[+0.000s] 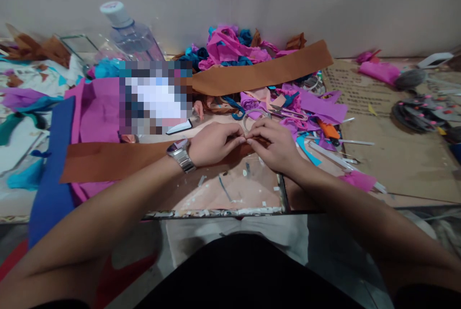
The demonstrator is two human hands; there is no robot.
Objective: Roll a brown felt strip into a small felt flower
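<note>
My left hand (215, 143), below a metal wristwatch (182, 155), and my right hand (272, 144) meet at the fingertips over the table's middle. Both are closed in a pinch on a small piece of brown crepe paper (234, 156), mostly hidden by the fingers. Just behind the fingertips lies a pale ring (245, 119), perhaps a tape roll. A pair of small pink-handled scissors (293, 113) rests right of it. A wide brown strip (111, 161) stretches under my left wrist; whether it joins the held piece is hidden.
Pink and purple paper scraps (230, 47) pile up at the back, beside another brown strip (266, 71). Left stand a clear bottle (135, 40) and blue sheet (54, 155); a phone (180, 127) is partly blurred. Cardboard (389, 155) and thin white sticks (334, 157) lie right.
</note>
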